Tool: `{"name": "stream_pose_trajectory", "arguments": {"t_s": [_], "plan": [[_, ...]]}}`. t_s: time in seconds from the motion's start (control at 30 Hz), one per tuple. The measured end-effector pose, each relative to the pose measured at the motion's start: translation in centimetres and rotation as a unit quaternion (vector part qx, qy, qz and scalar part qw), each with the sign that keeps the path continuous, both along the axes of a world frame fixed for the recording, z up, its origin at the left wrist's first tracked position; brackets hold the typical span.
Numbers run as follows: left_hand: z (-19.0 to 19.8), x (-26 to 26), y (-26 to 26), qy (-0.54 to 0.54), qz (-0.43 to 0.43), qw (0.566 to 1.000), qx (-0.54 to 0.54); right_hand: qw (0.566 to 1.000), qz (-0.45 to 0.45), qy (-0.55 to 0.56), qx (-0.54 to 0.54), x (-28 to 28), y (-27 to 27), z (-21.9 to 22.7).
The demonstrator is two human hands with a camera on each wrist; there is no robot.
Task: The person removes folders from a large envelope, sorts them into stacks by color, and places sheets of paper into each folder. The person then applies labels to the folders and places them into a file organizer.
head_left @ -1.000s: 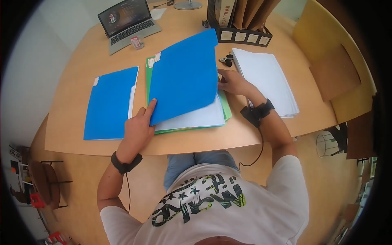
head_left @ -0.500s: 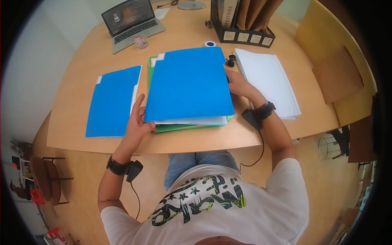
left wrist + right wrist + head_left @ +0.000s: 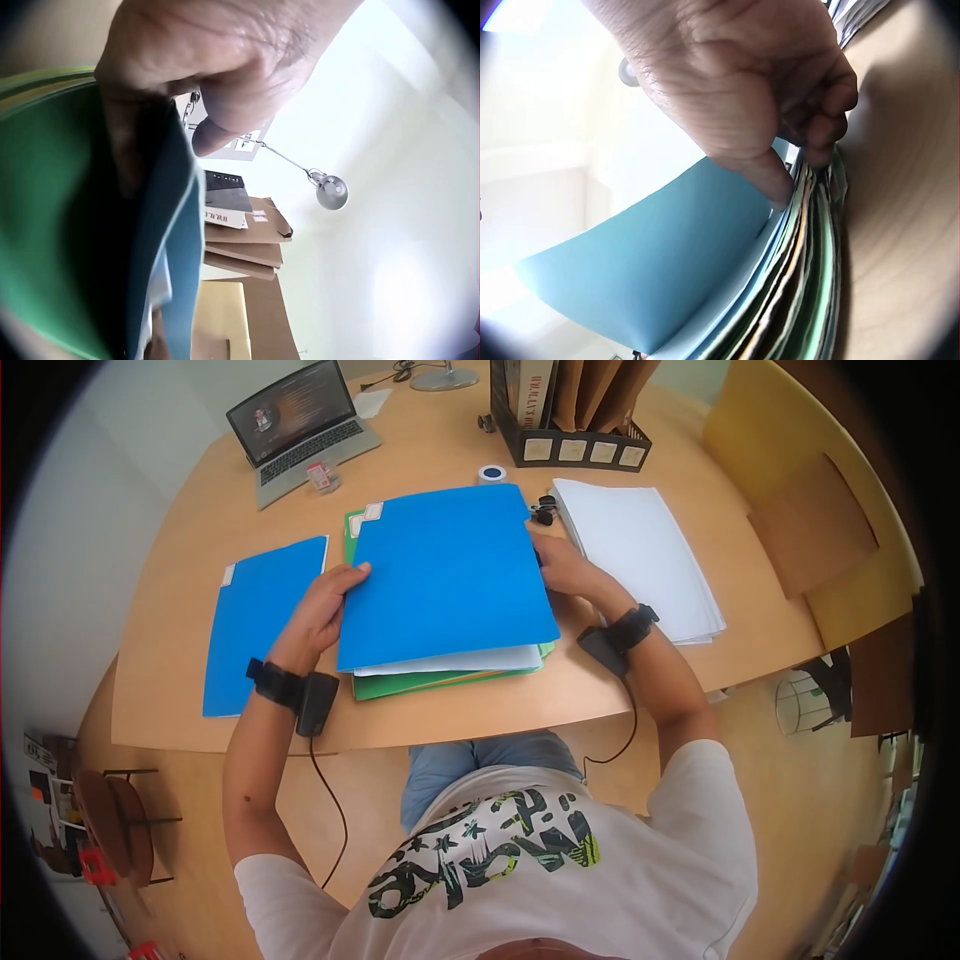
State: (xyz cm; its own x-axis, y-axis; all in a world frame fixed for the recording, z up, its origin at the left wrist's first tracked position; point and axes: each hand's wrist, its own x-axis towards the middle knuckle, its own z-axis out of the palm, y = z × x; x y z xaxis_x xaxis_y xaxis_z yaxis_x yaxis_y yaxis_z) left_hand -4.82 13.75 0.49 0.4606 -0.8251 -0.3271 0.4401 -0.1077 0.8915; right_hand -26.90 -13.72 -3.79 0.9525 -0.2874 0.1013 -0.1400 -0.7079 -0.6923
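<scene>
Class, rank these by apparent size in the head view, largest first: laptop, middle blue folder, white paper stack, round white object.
1. Middle blue folder
2. White paper stack and laptop, too alike to rank
3. Round white object

Centre folder (image 3: 450,575): plain solid blue, white label (image 3: 373,511) upper left. Stack (image 3: 430,683) beneath: greens, one edge seemingly orange, blurred in right wrist view. Folder at frame's left (image 3: 265,610): same blue. Papers (image 3: 640,555) right of centre: white. Surface (image 3: 565,685): pale wood, faint grain. Laptop (image 3: 320,450): silver, dark screen (image 3: 293,415). Shirt (image 3: 650,860): white, black-and-green lettering (image 3: 480,850).
</scene>
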Motion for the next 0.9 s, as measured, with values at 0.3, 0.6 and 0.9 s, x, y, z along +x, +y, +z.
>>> {"name": "stream_pose_trajectory", "arguments": {"t_s": [0.3, 0.6, 0.9], "plan": [[-0.9, 0.5, -0.6, -0.259, 0.015, 0.955, 0.141, 0.973, -0.050, 0.051, -0.221, -0.8, -2.8, 6.6], [3.1, -0.6, -1.1, -0.714, -0.030, 0.635, 0.293, 0.922, -0.082, 0.086, -0.368, 11.4, -8.0, 4.9], [2.9, 1.5, -5.1, -0.693, 0.014, 0.719, 0.041, 0.953, -0.201, -0.031, -0.225, 13.8, -7.4, 3.7]]}}
